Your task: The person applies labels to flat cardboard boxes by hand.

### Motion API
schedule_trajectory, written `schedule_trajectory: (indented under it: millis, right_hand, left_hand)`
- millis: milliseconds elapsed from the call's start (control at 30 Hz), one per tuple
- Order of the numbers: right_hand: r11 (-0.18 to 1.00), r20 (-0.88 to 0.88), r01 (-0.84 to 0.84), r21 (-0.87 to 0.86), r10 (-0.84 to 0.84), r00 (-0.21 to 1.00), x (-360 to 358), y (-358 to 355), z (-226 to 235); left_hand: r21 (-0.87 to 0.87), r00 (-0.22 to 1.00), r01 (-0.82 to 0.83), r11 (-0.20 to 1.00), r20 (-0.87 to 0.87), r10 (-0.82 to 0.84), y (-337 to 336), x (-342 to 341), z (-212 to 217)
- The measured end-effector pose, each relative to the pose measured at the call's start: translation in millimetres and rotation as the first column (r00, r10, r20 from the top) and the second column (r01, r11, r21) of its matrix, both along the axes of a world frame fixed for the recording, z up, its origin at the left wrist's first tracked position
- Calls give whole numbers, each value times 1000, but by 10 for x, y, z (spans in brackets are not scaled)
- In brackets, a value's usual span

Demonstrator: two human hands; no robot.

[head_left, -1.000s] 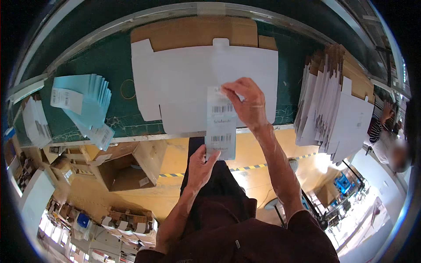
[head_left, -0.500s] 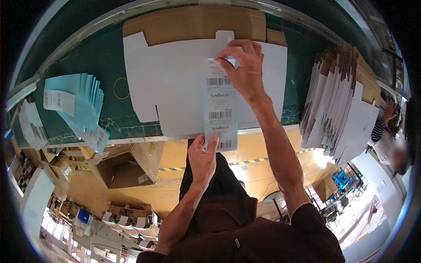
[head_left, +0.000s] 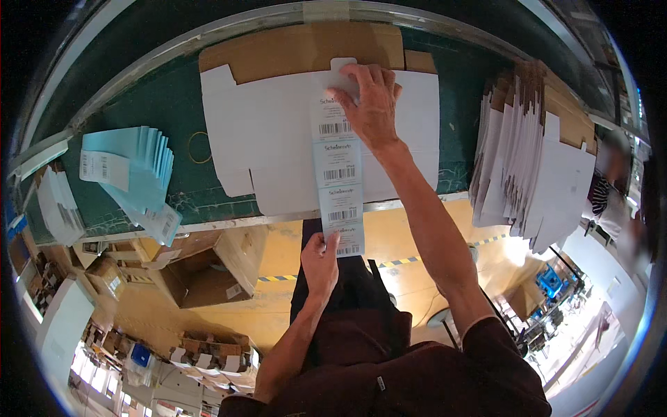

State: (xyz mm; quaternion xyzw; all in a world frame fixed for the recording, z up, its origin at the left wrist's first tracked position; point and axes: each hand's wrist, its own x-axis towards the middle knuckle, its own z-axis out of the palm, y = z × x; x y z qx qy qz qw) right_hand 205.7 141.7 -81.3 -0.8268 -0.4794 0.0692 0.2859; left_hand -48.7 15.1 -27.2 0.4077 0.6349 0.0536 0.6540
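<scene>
Left hand (head_left: 319,265) pinching bottom of 4-label strip (head_left: 339,182); right hand (head_left: 373,108) at top, grip unclear. Apparently early: labels unseparated, carton (head_left: 271,135) beneath right hand flat.

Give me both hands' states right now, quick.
Left hand: closed, holding the lower end of the label strip.
Right hand: looks open, at the strip's upper end over the white cardboard.
</scene>
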Motion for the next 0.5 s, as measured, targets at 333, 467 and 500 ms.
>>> schedule_trajectory:
  millis: [333,467,500]
  right_hand:
    - [929,16,-354,-107,357,934,163,-316,234]
    - [960,-44,-247,-131,244,969,303,-228,86]
    - [980,-44,-182,-78,179,983,279,-170,91]
  left_hand:
    - [648,813,428,630,28,-581,16,-551,129]
    - [700,750,331,633,211,-626,841,158,312]
    - [604,775,370,706,218,-593,1057,398,441]
